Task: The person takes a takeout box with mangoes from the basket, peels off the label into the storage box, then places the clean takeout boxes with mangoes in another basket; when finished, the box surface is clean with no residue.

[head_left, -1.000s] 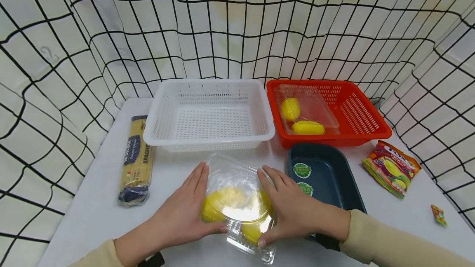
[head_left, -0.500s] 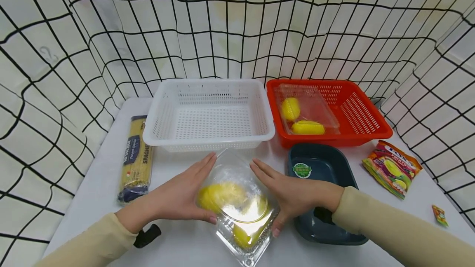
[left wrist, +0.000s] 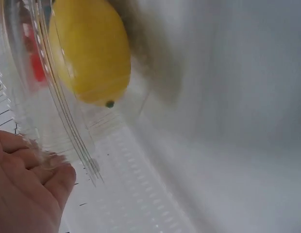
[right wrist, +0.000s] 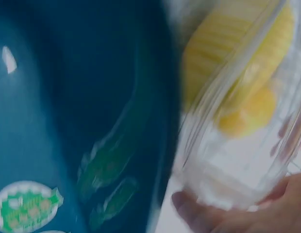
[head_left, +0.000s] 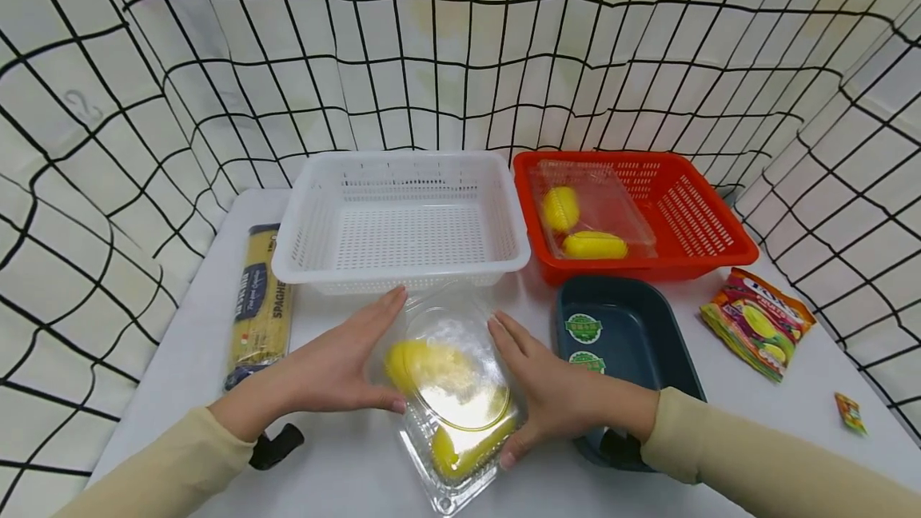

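A clear plastic clamshell box (head_left: 449,314) is held tilted between my two hands above the near middle of the table. Through its lid show a yellow lemon (left wrist: 94,53) with a green tip and a ridged yellow piece (right wrist: 218,53), whose kind I cannot tell. My left hand (head_left: 327,366) grips the box's left side, thumb towards me and fingers at the far part. On the opposite side my right hand (head_left: 557,390) grips it likewise, beside a dark blue-green tub (head_left: 640,334). Glare on the lid hides part of the contents.
Behind the box stands a white perforated basket (head_left: 399,274). A red basket (head_left: 691,222) beside it holds another clear box (head_left: 619,206) with yellow pieces. A spaghetti pack (head_left: 261,302) lies left; a colourful Fox candy bag (head_left: 759,322) and a small wrapped candy (head_left: 851,412) lie right.
Both hands have turned the clamshell box and shifted it a little left and away from me, with its near corner swinging left. The baskets and packs stay in place.
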The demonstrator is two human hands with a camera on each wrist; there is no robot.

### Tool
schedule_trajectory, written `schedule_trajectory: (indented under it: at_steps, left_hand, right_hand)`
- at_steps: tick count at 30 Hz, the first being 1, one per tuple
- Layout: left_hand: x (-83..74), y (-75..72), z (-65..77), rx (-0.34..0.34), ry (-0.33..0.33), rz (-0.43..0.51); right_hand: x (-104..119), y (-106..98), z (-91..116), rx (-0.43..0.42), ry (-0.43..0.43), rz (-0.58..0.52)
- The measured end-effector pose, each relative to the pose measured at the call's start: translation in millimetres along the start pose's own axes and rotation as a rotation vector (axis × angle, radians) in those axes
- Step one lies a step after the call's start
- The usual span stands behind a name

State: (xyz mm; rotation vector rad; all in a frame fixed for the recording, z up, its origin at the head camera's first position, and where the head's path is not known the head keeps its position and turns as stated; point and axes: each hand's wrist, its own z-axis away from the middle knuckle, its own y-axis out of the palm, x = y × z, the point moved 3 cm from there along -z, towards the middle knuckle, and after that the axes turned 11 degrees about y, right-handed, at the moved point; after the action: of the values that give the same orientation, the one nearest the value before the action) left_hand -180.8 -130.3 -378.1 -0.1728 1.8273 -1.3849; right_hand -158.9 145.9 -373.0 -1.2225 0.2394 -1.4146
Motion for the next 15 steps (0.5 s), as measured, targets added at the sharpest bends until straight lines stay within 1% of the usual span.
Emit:
schedule_trajectory:
  at_steps: [3, 6, 8, 11, 15]
  left_hand:
    - [-6.2, -0.7, 7.0, -0.023, -0.030, -0.015]
    - [-17.6, 1.1, 12.1, -0.052, -0.060, -0.037]
    - [-25.5, 3.7, 13.2, -0.060, -0.073, -0.047]
    - [-34.6, 7.9, 12.6, -0.046, -0.065, -0.063]
    - [-36.7, 11.0, 10.8, -0.019, -0.033, -0.074]
  right_hand:
    - [4, 6, 3, -0.042, 0.030, -0.042]
    - [9, 11, 5, -0.082, 0.073, -0.088]
    - [12, 14, 6, -0.111, 0.104, -0.117]
    - [17, 17, 8, -0.158, 0.147, -0.147]
    - [19, 21, 9, -0.191, 0.183, -0.160]
